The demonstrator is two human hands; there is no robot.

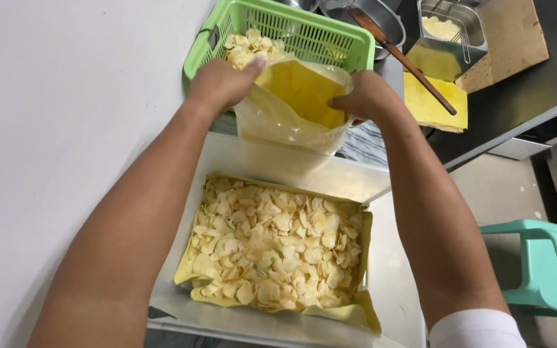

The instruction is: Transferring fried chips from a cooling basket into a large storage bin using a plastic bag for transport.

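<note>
Holding clear bag [294, 106] open, both hands [222, 82] [363, 96] pinching its rim; next likely: scooping chips [272, 248] in.

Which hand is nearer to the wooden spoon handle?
Right. The right hand grips the plastic bag rim just left of the wooden spoon; the left hand holds the far rim.

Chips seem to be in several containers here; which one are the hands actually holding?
The clear plastic bag, gripped at its rim by the left hand and right hand, not the green basket or white bin.
</note>
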